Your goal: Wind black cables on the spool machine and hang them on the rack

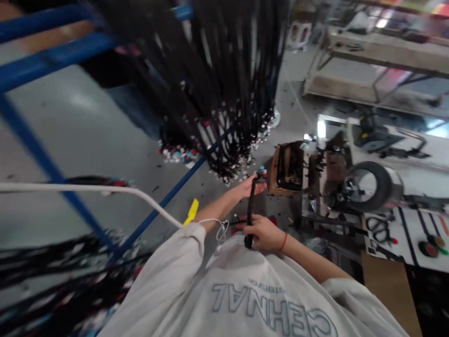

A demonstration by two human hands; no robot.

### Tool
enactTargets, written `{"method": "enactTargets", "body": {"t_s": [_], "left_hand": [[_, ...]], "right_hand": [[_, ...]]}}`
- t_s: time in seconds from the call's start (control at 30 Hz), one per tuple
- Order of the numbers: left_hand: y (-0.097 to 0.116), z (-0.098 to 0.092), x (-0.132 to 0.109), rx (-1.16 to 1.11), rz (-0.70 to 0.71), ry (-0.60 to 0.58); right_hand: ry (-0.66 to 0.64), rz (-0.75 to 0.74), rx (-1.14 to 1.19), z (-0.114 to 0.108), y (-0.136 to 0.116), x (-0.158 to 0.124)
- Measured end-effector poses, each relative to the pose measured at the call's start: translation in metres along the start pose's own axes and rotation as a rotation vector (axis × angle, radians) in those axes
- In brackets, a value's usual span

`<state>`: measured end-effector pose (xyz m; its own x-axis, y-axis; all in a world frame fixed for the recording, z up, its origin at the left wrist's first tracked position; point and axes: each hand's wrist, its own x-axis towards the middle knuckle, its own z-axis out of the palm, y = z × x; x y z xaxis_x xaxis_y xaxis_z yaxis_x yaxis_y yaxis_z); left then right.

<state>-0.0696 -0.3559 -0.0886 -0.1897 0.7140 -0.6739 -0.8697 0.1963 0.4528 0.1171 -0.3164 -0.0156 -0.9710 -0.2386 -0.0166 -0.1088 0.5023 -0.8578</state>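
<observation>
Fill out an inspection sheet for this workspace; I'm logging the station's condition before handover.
Surface: grey floor, scattered small debris.
Job's things: black cable bundle, held between both hands.
Clutter: cardboard box; tape roll on the bench at right.
Hands: left hand open under the bundle's upper end; right hand gripping its lower end.
Cables: many black harnesses hanging from blue rack; white cable.
Surroundings: workbenches behind, blurred.

We see hanging cables [217, 93] ahead of both hands; box [287, 168] right of them, wheel [368, 185] further right, probably on a bench [421, 154].
</observation>
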Motion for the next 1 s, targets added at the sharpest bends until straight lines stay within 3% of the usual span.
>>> {"method": "enactTargets", "body": {"t_s": [0.1,0.17,0.23,0.33,0.47,0.57,0.63,0.77,0.9,1.0], "left_hand": [[0.037,0.064,0.052,0.061,0.073,-0.035],[0.06,0.099,0.069,0.094,0.072,-0.059],[0.076,0.129,0.071,0.117,0.089,-0.115],[0.082,0.164,0.055,0.259,0.171,-0.281],[0.073,0.195,0.026,0.611,0.37,-0.446],[0.076,0.203,0.01,0.869,0.42,-0.556],[0.085,0.203,0.004,1.017,0.367,-0.64],[0.107,0.208,0.008,1.045,0.186,-0.796],[0.116,0.236,0.026,0.738,0.033,-0.959],[0.11,0.258,0.039,0.608,-0.067,-1.059]], "right_hand": [[-0.034,-0.049,-0.033,-0.042,0.018,-0.03],[0.074,0.057,-0.045,-0.073,0.037,-0.054],[0.225,0.14,0.0,-0.105,0.056,-0.078],[0.503,0.195,0.118,-0.156,0.073,-0.099],[0.801,0.244,0.389,-0.228,0.073,-0.093],[0.961,0.107,0.625,-0.28,0.058,-0.077],[1.043,-0.016,0.718,-0.306,0.045,-0.065],[1.101,-0.124,0.836,-0.322,0.021,-0.04],[1.057,-0.145,0.897,-0.31,0.002,-0.018],[1.136,-0.109,0.832,-0.303,-0.004,-0.012]]}}
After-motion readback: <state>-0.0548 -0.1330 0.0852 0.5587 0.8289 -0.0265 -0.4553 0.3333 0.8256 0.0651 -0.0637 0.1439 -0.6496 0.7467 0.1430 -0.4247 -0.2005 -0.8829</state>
